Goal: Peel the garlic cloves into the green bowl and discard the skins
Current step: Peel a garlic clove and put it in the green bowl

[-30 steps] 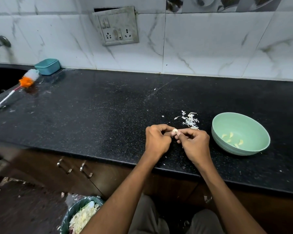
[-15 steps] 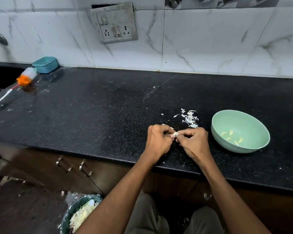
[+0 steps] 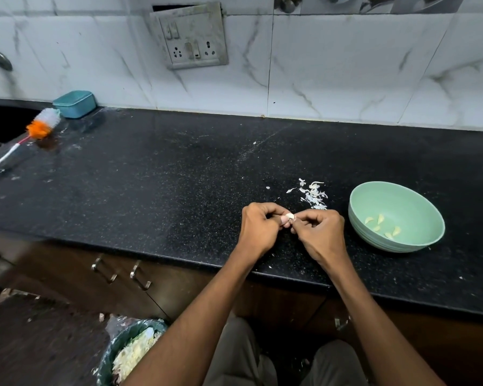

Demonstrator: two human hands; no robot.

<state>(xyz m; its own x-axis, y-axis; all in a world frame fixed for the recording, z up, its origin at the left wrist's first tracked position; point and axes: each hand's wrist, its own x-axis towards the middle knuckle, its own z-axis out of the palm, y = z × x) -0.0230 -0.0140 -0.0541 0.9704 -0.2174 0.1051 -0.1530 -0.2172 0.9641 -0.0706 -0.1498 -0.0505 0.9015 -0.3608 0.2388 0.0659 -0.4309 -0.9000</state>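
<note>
Far left, a bottle brush (image 3: 23, 142) with an orange-and-white head lies on the black counter (image 3: 156, 190) beside the sink edge, and a teal lidded box (image 3: 73, 103) stands against the tiled wall. On the floor below the counter edge, a bin (image 3: 129, 355) holds a heap of pale skins.

At centre, the left hand (image 3: 258, 232) is curled, its thumb and fingertips pinching a garlic clove (image 3: 290, 216) just above the counter. The right hand (image 3: 319, 235) meets it from the other side, fingers likewise curled, its fingertips pinching at the clove's near end; whether they grip skin or the clove itself cannot be told. Compared with one second ago, the hands hold the same place and the same closed pinch, while the clove's pale face shows slightly more between the thumbs; the likely reading is that skin is coming off but the clove is not yet bare.

Just behind the right hand lies a small pile of garlic skins (image 3: 313, 195), apart from both hands. At right, the green bowl (image 3: 418, 240) stands on the counter near the right hand, with about five peeled cloves (image 3: 382, 227) on its floor. The skins on the counter are not yet discarded.
</note>
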